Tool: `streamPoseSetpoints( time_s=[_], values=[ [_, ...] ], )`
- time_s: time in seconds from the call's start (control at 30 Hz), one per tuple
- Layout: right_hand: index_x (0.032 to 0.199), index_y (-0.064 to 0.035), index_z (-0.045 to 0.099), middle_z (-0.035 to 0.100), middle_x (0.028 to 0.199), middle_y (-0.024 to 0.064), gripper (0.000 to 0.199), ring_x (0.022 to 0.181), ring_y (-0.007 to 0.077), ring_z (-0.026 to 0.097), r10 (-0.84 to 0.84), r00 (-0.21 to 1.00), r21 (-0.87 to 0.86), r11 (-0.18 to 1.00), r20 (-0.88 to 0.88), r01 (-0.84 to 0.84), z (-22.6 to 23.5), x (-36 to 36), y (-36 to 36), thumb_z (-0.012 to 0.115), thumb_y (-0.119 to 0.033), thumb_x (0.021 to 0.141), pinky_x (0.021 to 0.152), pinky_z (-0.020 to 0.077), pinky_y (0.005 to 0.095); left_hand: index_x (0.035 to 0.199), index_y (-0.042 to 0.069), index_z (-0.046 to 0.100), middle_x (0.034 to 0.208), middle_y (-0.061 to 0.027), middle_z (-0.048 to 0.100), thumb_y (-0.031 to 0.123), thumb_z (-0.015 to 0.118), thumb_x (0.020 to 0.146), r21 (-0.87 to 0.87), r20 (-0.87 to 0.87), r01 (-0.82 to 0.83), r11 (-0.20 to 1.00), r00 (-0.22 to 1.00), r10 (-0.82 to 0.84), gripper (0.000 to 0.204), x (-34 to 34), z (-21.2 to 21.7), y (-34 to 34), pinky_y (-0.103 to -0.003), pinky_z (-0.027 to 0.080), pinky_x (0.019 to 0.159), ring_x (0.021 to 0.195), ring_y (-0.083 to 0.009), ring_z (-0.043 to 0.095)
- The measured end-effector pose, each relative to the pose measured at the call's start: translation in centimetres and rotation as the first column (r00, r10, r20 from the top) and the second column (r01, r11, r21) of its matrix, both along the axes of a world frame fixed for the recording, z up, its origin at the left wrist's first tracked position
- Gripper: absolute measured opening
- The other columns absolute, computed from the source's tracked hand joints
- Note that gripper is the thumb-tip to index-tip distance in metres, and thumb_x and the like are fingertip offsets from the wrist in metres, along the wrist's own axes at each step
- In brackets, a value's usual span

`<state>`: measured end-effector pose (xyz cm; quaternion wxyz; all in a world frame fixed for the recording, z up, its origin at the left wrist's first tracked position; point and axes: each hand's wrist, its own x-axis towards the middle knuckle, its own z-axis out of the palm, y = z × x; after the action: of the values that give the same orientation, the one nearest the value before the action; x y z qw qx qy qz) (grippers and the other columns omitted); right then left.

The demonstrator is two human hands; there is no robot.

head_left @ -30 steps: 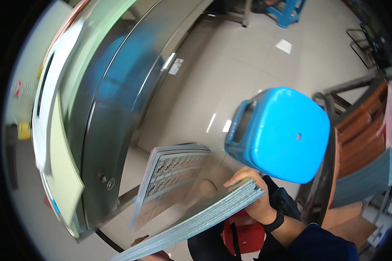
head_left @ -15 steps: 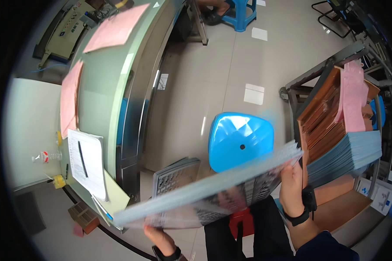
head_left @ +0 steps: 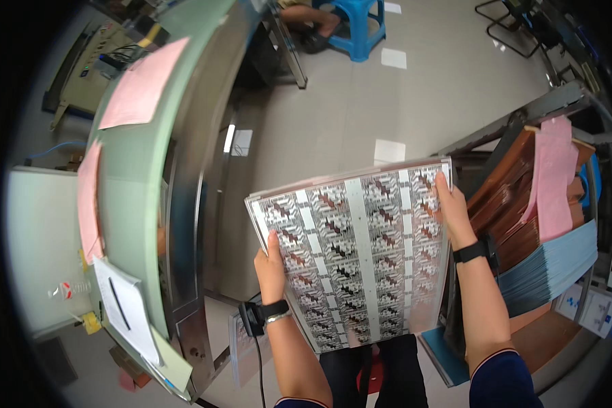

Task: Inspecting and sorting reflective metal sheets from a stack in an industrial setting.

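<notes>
A stack of large printed circuit board panels (head_left: pixel 358 255) is held up in front of me, its face patterned in silver, grey and dark red traces and turned toward me. My left hand (head_left: pixel 271 270) grips its left edge, thumb on the face and the other fingers hidden behind. Around the right edge, near the top corner, closes my right hand (head_left: pixel 454 209), its thumb also lying on the face. How many panels lie behind the front one cannot be made out.
On my right a metal rack (head_left: pixel 571 102) bears brown and blue-edged panels (head_left: pixel 554 268) and pink sheets (head_left: pixel 552 180). To the left runs a green-topped table (head_left: pixel 132 177) with pink sheets (head_left: pixel 145 87) and a paper pad (head_left: pixel 124 306). More panels (head_left: pixel 241 350) stand low beside it.
Both hands have raised the panel stack and tipped it, from lying edge-on and slanted to standing with its patterned face toward me. It now covers the near blue stool.
</notes>
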<state>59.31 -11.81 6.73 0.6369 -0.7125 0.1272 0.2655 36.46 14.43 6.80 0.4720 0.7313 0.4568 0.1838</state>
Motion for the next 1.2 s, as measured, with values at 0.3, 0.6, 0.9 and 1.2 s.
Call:
streamPoseSetpoints(
  time_s=[0.3, 0.6, 0.9, 1.2],
  values=[
    [0.097, 0.0105, 0.059, 0.063, 0.086, 0.0173, 0.070, 0.078, 0.0223, 0.059, -0.003, 0.999, -0.353, 0.935, 0.051, 0.020, -9.9, 2.2, -0.1, 0.052, -0.058, 0.082, 0.071, 0.0452, 0.0311, 0.105, -0.011, 0.052, 0.091, -0.0244, 0.061, 0.034, 0.051, 0.090, -0.121, -0.385, 0.021, 0.992, 0.920, -0.067, 0.048, 1.8, -5.9, 0.7, -0.038, 0.046, 0.074, 0.083, -0.0320, 0.060],
    [0.130, 0.0052, 0.037, 0.047, 0.127, 0.0163, 0.048, 0.115, 0.0212, 0.047, 0.200, 0.924, -0.399, 0.915, 0.327, -0.057, -7.6, -0.7, -2.3, 0.049, -0.024, 0.093, 0.096, 0.0359, 0.0295, 0.137, -0.005, 0.023, 0.142, -0.0279, 0.022, 0.012, 0.048, 0.088, 0.086, -0.217, 0.114, 0.990, 0.972, -0.093, 0.058, -9.9, -2.7, -4.9, -0.047, 0.017, 0.107, 0.132, -0.0388, 0.022],
    [0.124, 0.0017, 0.047, 0.052, 0.119, 0.0192, 0.040, 0.110, 0.0259, 0.050, 0.796, 0.562, -0.553, 0.578, 0.223, -0.600, 0.2, -13.9, -0.9, 0.051, -0.019, 0.091, 0.093, 0.0387, 0.0346, 0.133, 0.002, 0.036, 0.129, -0.0171, 0.044, 0.026, 0.047, 0.091, -0.575, -0.301, -0.766, 0.287, 0.525, 0.796, 0.049, -37.7, 2.9, -12.9, -0.042, 0.034, 0.099, 0.120, -0.0278, 0.042],
    [0.131, -0.0023, 0.039, 0.053, 0.120, 0.0123, 0.043, 0.106, 0.0196, 0.054, 0.965, 0.264, 0.262, 0.252, 0.011, -0.932, 0.4, -34.5, 15.7, 0.051, -0.017, 0.092, 0.091, 0.0421, 0.0281, 0.137, 0.003, 0.028, 0.135, -0.0182, 0.036, 0.020, 0.045, 0.092, -0.610, -0.128, -0.791, -0.044, 0.044, 0.991, 0.052, -54.7, 0.1, -15.4, -0.041, 0.033, 0.102, 0.121, -0.0298, 0.039]
  ],
)
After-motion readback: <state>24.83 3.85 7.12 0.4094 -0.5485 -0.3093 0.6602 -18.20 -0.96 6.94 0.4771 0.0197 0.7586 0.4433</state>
